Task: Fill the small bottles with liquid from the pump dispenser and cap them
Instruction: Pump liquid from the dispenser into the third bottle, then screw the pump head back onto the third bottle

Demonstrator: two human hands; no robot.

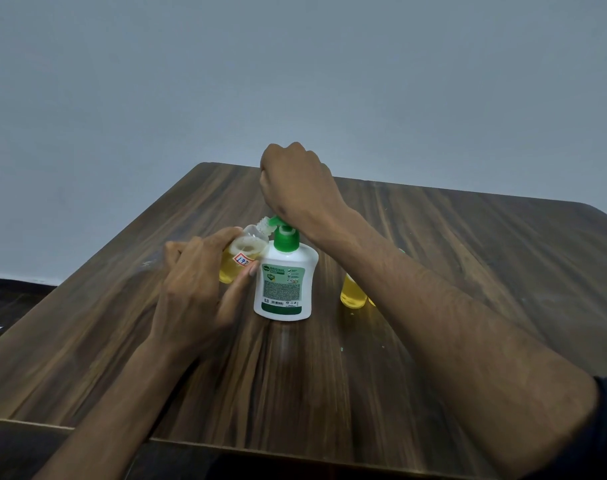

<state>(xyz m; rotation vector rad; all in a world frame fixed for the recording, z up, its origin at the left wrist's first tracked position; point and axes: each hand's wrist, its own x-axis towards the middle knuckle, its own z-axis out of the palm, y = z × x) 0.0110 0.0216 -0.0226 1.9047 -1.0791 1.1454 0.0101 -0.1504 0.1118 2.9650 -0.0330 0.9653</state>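
Observation:
A white pump dispenser [284, 289] with a green pump head and a green label stands in the middle of the wooden table [468, 244]. My right hand [295, 181] is curled in a fist on top of the pump head. My left hand [194, 282] holds a small clear bottle [243, 252], tilted, its open neck touching the green nozzle. That bottle carries a white sticker with red edging and holds yellow liquid with foam on top. Two more small bottles [353, 294] of yellow liquid stand to the dispenser's right, partly hidden by my right forearm.
The table's far edge runs just behind the dispenser, against a plain grey wall. A dark floor [7, 306] with white specks shows to the left of the table. Small pale flecks lie on the wood near my right forearm.

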